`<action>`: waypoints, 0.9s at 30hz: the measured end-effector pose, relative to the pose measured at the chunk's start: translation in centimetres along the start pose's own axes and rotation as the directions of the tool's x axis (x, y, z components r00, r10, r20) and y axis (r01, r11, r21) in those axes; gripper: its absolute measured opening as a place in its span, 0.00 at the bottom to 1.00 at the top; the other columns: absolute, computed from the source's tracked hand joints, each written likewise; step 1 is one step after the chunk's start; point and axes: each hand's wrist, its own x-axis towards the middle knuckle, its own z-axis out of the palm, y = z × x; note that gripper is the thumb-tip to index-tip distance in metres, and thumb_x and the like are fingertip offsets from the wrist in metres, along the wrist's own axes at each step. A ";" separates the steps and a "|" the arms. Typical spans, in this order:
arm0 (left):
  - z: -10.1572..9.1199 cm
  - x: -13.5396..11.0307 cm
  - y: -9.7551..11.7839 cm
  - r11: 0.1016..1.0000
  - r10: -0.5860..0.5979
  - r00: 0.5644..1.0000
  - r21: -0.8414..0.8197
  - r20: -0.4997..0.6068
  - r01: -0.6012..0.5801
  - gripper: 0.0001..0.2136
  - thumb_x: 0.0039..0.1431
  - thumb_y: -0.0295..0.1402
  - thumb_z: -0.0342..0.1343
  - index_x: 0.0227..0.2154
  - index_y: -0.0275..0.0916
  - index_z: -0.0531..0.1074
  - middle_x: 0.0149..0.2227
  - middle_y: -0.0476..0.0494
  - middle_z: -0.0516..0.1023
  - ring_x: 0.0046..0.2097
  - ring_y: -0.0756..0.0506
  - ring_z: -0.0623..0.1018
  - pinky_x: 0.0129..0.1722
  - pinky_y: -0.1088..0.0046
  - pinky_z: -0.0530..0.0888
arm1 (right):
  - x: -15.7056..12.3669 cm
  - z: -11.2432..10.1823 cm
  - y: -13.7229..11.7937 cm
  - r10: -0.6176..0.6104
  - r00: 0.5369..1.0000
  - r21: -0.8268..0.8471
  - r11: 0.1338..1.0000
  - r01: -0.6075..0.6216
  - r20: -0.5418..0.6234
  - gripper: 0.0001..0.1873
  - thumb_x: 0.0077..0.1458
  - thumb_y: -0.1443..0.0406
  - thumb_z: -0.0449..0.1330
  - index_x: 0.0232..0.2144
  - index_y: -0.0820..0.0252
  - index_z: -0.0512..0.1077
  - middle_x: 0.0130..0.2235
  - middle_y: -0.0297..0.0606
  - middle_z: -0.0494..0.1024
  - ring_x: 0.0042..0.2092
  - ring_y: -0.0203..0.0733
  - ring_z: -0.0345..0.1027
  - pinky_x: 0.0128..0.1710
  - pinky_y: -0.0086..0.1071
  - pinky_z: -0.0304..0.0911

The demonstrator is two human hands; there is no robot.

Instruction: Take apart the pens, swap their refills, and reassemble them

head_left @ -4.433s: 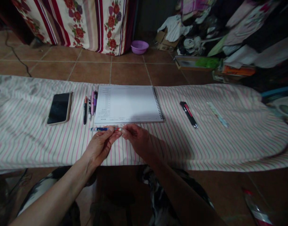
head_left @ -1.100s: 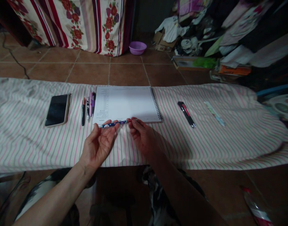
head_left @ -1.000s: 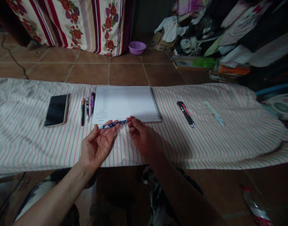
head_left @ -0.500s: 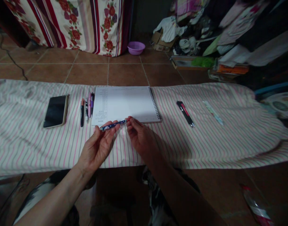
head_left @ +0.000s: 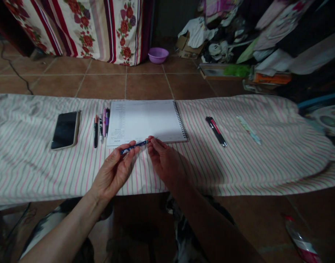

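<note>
My left hand point(head_left: 114, 171) is closed on a dark blue patterned pen point(head_left: 140, 144), its barrel lying across the fingers with the thumb at the left end. Close beside it, my right hand point(head_left: 163, 157) pinches a thin reddish part at the pen's right end; the fingertips partly hide that part, and whether it is the refill I cannot tell. Both hands are just over the near edge of an open spiral notebook point(head_left: 148, 117), whose page is mostly blank with print down the left side.
Several pens point(head_left: 104, 124) lie left of the notebook, beside a phone point(head_left: 65, 130). To the right are black pens point(head_left: 216, 131) and a pale pen point(head_left: 248, 130). A striped cloth point(head_left: 238, 164) covers the surface. Beyond, a purple basin point(head_left: 158, 55) sits on the tiled floor.
The pen's left end has shifted slightly right, and my left thumb and fingers have closed further over the barrel. My right hand stays nearly in place, pinching the pen's right end.
</note>
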 end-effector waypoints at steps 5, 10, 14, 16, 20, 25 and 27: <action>-0.5 -0.1 0.4 0.998 -0.034 0.999 -0.047 0.036 0.036 0.14 0.62 0.25 0.43 0.38 0.29 0.75 0.45 0.33 0.75 0.51 0.40 0.73 0.47 0.74 0.72 | -0.2 0.3 -0.3 0.015 0.999 0.008 1.000 -0.015 0.038 0.02 0.47 0.64 0.60 0.27 0.53 0.73 0.34 0.34 0.79 0.37 0.40 0.74 0.41 0.34 0.71; -0.7 -0.1 0.4 0.997 -0.054 0.997 -0.057 0.057 0.058 0.14 0.62 0.27 0.43 0.37 0.30 0.76 0.44 0.34 0.76 0.50 0.42 0.74 0.48 0.74 0.72 | -0.2 0.3 -0.2 0.007 0.999 0.005 1.000 -0.008 0.031 0.03 0.48 0.65 0.59 0.26 0.53 0.74 0.33 0.34 0.79 0.36 0.40 0.73 0.37 0.34 0.72; -0.7 -0.1 0.4 0.998 -0.046 0.996 -0.045 0.076 0.050 0.15 0.60 0.30 0.46 0.34 0.26 0.76 0.45 0.30 0.76 0.48 0.39 0.75 0.47 0.73 0.73 | -0.3 0.4 -0.4 0.018 0.999 0.028 0.999 -0.020 0.052 0.03 0.47 0.65 0.59 0.26 0.53 0.73 0.32 0.34 0.79 0.35 0.39 0.73 0.39 0.34 0.72; -0.7 0.0 0.5 0.998 -0.042 0.997 -0.036 0.068 0.044 0.14 0.58 0.28 0.46 0.34 0.26 0.76 0.44 0.29 0.76 0.47 0.38 0.76 0.47 0.70 0.73 | -0.4 0.5 -0.5 0.044 0.998 0.063 0.997 -0.046 0.041 0.02 0.47 0.66 0.60 0.26 0.54 0.73 0.31 0.33 0.78 0.33 0.37 0.73 0.39 0.33 0.71; -0.8 -0.1 0.6 0.999 -0.040 0.998 0.009 0.049 0.040 0.13 0.56 0.22 0.46 0.34 0.24 0.76 0.44 0.29 0.76 0.45 0.39 0.77 0.45 0.70 0.74 | -0.7 0.9 -0.5 0.046 0.998 0.109 0.993 -0.041 -0.039 0.04 0.45 0.67 0.62 0.27 0.56 0.70 0.30 0.33 0.78 0.31 0.35 0.72 0.37 0.29 0.71; -0.8 -0.5 0.2 0.997 -0.061 0.995 0.056 0.073 0.057 0.13 0.56 0.20 0.45 0.36 0.24 0.76 0.49 0.27 0.73 0.50 0.37 0.73 0.47 0.73 0.73 | -0.7 0.8 0.2 -0.120 0.982 -0.023 0.993 0.118 -0.145 0.16 0.45 0.64 0.63 0.36 0.58 0.63 0.28 0.32 0.78 0.26 0.33 0.70 0.28 0.27 0.69; -0.7 -0.7 0.2 0.995 -0.078 0.992 0.064 0.095 0.072 0.13 0.55 0.19 0.46 0.36 0.24 0.76 0.50 0.27 0.72 0.51 0.37 0.72 0.48 0.74 0.71 | -0.8 0.6 0.3 -0.237 0.966 -0.139 0.965 0.221 -0.104 0.15 0.48 0.63 0.61 0.38 0.57 0.61 0.29 0.32 0.78 0.26 0.33 0.70 0.27 0.28 0.68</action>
